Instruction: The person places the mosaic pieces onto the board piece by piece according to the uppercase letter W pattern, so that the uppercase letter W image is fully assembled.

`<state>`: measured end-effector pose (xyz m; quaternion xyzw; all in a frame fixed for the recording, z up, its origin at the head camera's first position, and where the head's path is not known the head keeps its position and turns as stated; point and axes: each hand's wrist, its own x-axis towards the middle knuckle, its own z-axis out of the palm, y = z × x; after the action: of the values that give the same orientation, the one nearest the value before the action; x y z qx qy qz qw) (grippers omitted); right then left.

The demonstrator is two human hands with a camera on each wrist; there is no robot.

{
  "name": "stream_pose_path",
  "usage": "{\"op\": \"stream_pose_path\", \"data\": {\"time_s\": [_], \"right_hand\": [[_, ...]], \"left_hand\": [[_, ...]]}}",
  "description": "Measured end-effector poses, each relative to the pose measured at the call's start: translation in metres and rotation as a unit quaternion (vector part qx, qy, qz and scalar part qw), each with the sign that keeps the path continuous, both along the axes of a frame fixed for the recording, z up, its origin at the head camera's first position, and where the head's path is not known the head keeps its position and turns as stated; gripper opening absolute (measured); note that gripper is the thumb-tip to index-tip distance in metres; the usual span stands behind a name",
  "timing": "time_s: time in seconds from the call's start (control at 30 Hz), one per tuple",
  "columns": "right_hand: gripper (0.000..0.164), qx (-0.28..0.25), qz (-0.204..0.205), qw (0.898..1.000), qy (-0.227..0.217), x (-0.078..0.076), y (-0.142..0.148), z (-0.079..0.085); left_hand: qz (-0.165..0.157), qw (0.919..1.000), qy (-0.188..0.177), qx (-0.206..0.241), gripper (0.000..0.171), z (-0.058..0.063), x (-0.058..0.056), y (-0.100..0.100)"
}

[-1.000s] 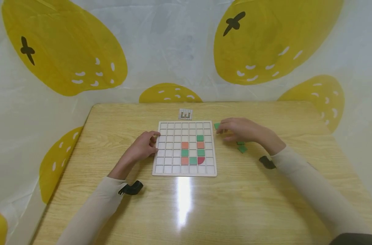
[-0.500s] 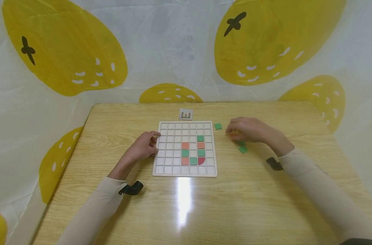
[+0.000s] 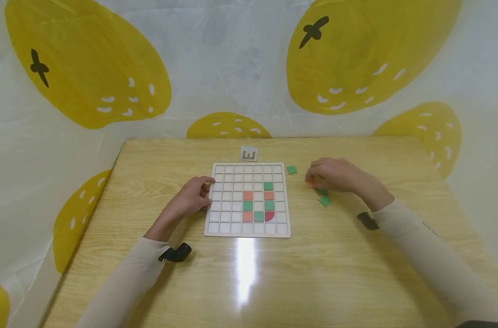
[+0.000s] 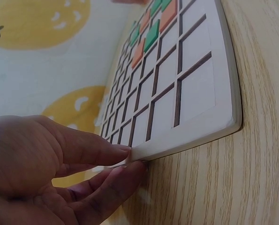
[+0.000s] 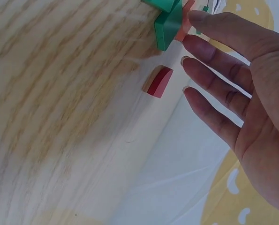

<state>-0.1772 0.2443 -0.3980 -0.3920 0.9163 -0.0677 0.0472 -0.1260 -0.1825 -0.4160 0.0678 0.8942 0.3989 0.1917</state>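
A pale grid board (image 3: 226,227) lies on the table, bearing several green and orange square tiles and one red rounded piece (image 3: 269,216). At its left edge, my left hand (image 3: 190,197) pinches the rim, thumb on top in the left wrist view. Right of the board, my right hand (image 3: 332,174) holds an orange tile (image 5: 186,21) between thumb and index finger, the other fingers spread loosely. Directly beside that tile, a green tile (image 5: 169,28) touches another green one (image 5: 162,3). A red curved piece (image 5: 160,82) lies near the fingertips; the hand hides it in the head view.
Behind the board lies a small patterned card (image 3: 249,154). One green tile (image 3: 291,170) sits apart near the board's back right corner; another (image 3: 324,201) lies in front of my right hand. A lemon-printed sheet (image 3: 232,68) hangs behind the wooden table (image 3: 171,291).
My right hand has moved right, away from the green tile by the board's corner, to the loose pieces. An orange tile now shows at its fingertips. The left hand stays put.
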Motion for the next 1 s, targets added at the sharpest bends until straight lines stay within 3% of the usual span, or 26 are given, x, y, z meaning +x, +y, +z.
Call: {"op": "stream_pose_path", "data": {"time_s": [0.53,1.0], "right_hand": [[0.006,0.024,-0.008,1.0,-0.001,-0.0019,-0.0012,-0.0026],[0.006,0.014,-0.006,1.0,0.013,-0.0026,-0.0035,-0.0072]], "left_hand": [[0.009,0.9999,-0.006,0.009,0.06,-0.0005,-0.0005,0.0014],[0.005,1.0,0.003,0.002,0.06,-0.0006,-0.0002,0.0001]]}}
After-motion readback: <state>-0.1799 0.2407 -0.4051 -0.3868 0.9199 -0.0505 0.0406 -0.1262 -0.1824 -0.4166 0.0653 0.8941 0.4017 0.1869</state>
